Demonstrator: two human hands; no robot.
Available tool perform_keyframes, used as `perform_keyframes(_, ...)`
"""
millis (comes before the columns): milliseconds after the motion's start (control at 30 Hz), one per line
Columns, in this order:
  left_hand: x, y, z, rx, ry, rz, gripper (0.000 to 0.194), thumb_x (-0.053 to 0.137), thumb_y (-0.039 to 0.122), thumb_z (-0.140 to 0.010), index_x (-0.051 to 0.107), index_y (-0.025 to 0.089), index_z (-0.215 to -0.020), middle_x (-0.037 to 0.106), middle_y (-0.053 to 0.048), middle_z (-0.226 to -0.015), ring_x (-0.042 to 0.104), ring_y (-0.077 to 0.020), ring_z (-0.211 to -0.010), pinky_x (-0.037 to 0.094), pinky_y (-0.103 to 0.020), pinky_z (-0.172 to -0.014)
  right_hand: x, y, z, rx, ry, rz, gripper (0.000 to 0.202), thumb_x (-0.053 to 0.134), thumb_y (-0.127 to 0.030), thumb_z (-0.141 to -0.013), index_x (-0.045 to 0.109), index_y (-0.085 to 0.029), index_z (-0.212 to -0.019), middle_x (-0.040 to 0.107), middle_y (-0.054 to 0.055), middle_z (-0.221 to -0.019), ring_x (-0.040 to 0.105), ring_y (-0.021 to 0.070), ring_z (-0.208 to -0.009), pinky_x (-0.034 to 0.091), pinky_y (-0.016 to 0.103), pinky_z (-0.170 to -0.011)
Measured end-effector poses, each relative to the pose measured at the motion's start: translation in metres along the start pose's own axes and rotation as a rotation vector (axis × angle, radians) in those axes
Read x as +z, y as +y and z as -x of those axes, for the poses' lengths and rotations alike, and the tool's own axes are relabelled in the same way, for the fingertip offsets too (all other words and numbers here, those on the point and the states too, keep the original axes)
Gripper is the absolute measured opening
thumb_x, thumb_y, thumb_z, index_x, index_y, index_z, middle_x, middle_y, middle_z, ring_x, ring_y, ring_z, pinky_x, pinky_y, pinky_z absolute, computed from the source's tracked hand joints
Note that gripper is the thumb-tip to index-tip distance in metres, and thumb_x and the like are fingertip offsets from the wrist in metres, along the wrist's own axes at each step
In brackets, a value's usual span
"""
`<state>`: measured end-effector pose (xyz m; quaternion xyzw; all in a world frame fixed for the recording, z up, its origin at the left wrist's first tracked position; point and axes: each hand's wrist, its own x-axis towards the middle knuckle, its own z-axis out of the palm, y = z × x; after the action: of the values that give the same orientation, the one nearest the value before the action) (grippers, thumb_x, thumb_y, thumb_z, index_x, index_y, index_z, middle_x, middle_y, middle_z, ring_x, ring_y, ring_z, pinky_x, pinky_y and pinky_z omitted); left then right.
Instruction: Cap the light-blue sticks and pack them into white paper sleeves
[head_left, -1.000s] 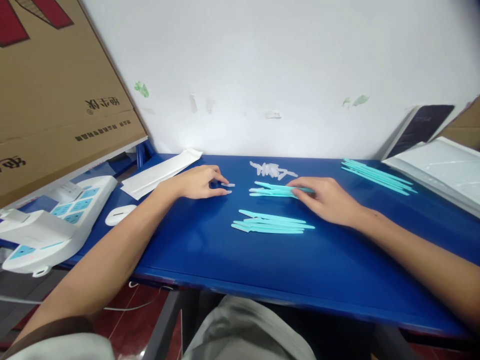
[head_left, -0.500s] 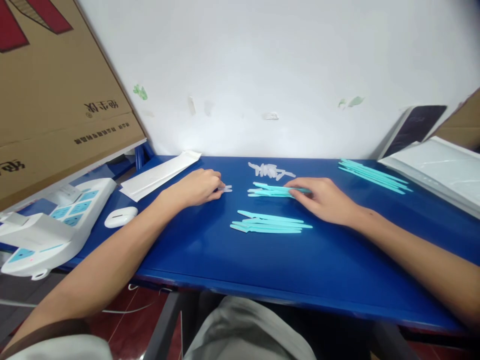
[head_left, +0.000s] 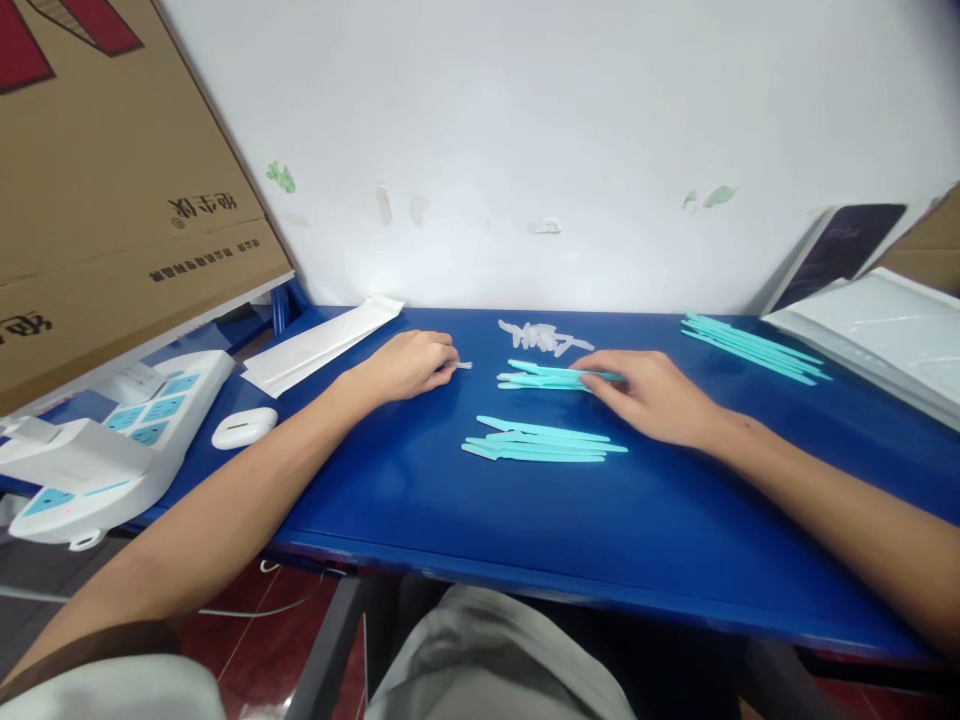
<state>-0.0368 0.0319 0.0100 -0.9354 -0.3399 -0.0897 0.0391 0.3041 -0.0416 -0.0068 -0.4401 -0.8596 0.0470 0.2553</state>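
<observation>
One bunch of turquoise sticks (head_left: 551, 379) is gripped in the right hand (head_left: 643, 396); the left hand (head_left: 415, 364) pinches small translucent pieces (head_left: 465, 365) at the desk (head_left: 405, 500).

On the cardboard box (head_left: 112, 150) at your left, you see Chinese characters (head_left: 206, 206) upside down, with a ® sign (head_left: 178, 223) beside them; the smaller line (head_left: 204, 260) below is too blurred for you to read reliably.
</observation>
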Motion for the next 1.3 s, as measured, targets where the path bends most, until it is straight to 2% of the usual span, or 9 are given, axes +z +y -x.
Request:
perform_keyframes(100,0.002,-0.002,-0.001,0.030,-0.022,-0.087,0.029,0.045,0.028,-0.097,0.072,0.017,-0.095,0.067,-0.010,-0.091,0.065,-0.0222,-0.079,0.044,-0.031,-0.068,-0.001,0.000,0.000,0.006,0.002,-0.003,0.032,0.046,-0.035,-0.100,0.072,-0.021,-0.111,0.077,0.005,-0.111,0.073,0.0235,-0.092,0.057,0.035,-0.075)
perform_keyframes(200,0.001,0.000,0.000,0.019,0.021,-0.029,0.029,0.045,0.030,-0.100,0.070,0.016,-0.096,0.069,-0.010,-0.091,0.065,-0.0219,-0.080,0.043,-0.031,-0.069,-0.001,0.000,0.001,0.017,0.007,-0.002,0.032,0.047,-0.035,-0.099,0.073,-0.021,-0.112,0.077,0.005,-0.112,0.073,0.0239,-0.092,0.057,0.035,-0.075)
perform_keyframes(367,0.000,0.014,-0.001,-0.054,0.146,0.309,0.027,0.050,0.034,-0.100,0.069,0.015,-0.103,0.072,-0.005,-0.084,0.064,-0.0158,-0.070,0.044,-0.027,-0.067,-0.001,-0.003,-0.001,0.049,0.059,-0.015,0.031,0.048,-0.035,-0.098,0.074,-0.021,-0.109,0.078,0.005,-0.108,0.074,0.0232,-0.088,0.057,0.033,-0.070)
perform_keyframes(500,0.007,0.024,-0.004,-0.119,0.221,0.584,0.029,0.056,0.039,-0.097,0.073,0.016,-0.105,0.074,-0.005,-0.086,0.063,-0.0138,-0.072,0.046,-0.024,-0.066,0.000,-0.006,-0.002,0.077,0.127,-0.031,0.031,0.050,-0.035,-0.097,0.074,-0.021,-0.109,0.078,0.005,-0.105,0.073,0.0221,-0.085,0.055,0.031,-0.068)
perform_keyframes(633,0.012,0.026,-0.007,-0.157,0.236,0.758,0.029,0.062,0.040,-0.095,0.075,0.017,-0.107,0.075,-0.006,-0.092,0.064,-0.0134,-0.076,0.049,-0.025,-0.068,-0.001,-0.005,-0.001,0.091,0.177,-0.023,0.031,0.051,-0.035,-0.097,0.074,-0.023,-0.114,0.078,0.005,-0.107,0.073,0.0229,-0.084,0.055,0.032,-0.068)
perform_keyframes(800,0.014,0.031,-0.009,-0.183,0.220,0.968,0.029,0.066,0.040,-0.092,0.074,0.014,-0.103,0.074,-0.006,-0.085,0.066,-0.0127,-0.073,0.053,-0.026,-0.071,0.000,-0.006,-0.001,0.077,0.177,-0.058,0.029,0.053,-0.034,-0.097,0.074,-0.022,-0.113,0.078,0.005,-0.108,0.074,0.0231,-0.090,0.055,0.030,-0.068)
perform_keyframes(1300,0.020,0.036,-0.010,-0.219,0.274,1.030,0.031,0.070,0.041,-0.090,0.075,0.013,-0.102,0.076,-0.007,-0.085,0.068,-0.0125,-0.070,0.056,-0.025,-0.067,0.000,-0.009,0.000,0.062,0.188,-0.065,0.027,0.054,-0.033,-0.097,0.074,-0.022,-0.111,0.078,0.005,-0.105,0.073,0.0230,-0.087,0.055,0.031,-0.067)
